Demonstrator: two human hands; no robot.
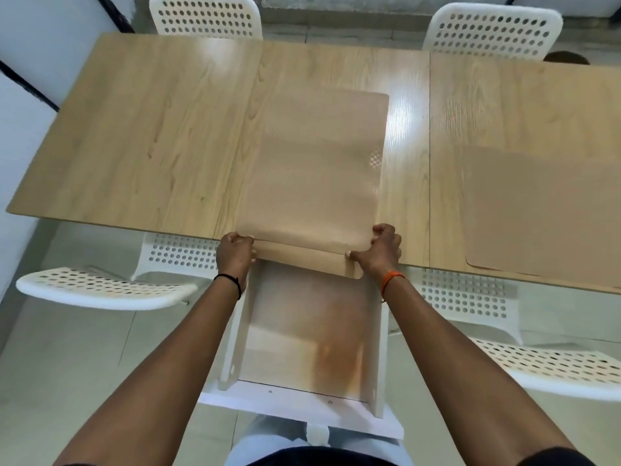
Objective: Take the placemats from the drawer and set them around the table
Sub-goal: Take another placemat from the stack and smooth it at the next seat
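Observation:
A beige placemat (316,169) lies lengthways on the middle of the wooden table (151,129), and its near end hangs over the table's front edge. My left hand (235,252) grips the near left corner of that mat. My right hand (383,252) grips its near right corner. Below my hands the white drawer (378,348) stands pulled out from under the table, and a beige surface shows inside it. A second beige placemat (544,213) lies flat on the right part of the table, near the front edge.
White perforated chairs stand around the table: one at the far left (205,15), one at the far right (494,28), one at the near left (111,287) and one at the near right (537,358). A pale tiled floor lies below.

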